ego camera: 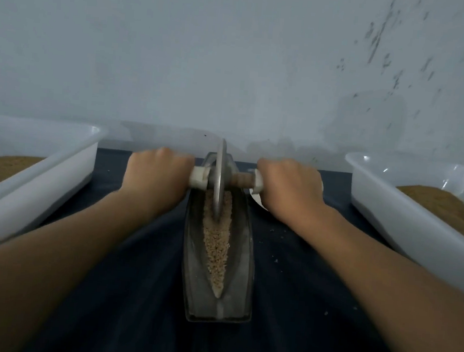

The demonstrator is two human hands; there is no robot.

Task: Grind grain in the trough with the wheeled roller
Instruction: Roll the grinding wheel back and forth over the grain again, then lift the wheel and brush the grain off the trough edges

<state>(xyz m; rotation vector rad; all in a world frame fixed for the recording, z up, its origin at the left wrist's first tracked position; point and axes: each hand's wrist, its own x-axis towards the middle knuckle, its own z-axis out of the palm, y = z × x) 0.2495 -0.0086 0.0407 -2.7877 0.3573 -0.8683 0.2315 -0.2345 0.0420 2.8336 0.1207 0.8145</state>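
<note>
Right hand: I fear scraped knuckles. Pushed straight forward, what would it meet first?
Probably the wall; nothing shows between it and the right hand, which grips the roller, though the depth is hard to judge.

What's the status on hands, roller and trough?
Both gripping: left hand and right hand hold axle ends of grey metal wheeled roller. Disc stands in pale grain, far end of grey boat-shaped metal trough. Nothing blocks its run.

No text, label, brand, number or sign can be read: none on the wheeled roller point(220, 174) between the fingers point(181, 162), none elsewhere.
</note>
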